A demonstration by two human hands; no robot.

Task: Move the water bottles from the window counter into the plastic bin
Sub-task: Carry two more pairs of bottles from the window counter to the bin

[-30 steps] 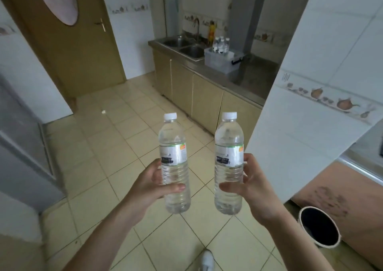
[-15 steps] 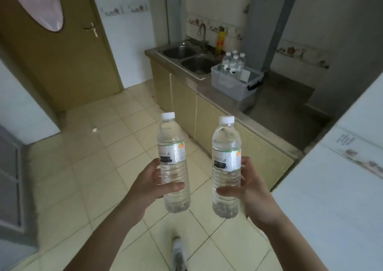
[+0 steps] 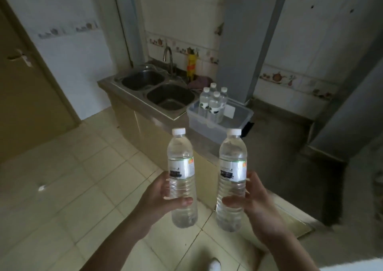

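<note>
Two bottles stand upright in your fists: left hand [image 3: 159,196] wraps one bottle [image 3: 182,177], right hand [image 3: 255,200] the other [image 3: 232,179], short of the bin [image 3: 238,117]. Your fingers are hidden behind both.

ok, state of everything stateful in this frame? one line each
left hand: closed on the left bottle
right hand: closed on the right bottle
left bottle: capped, upright, held in the air
right bottle: capped, upright, held in the air
plastic bin: lid off, on the counter beside the sink
bottles in bin: four, capped, upright
door: shut
</note>
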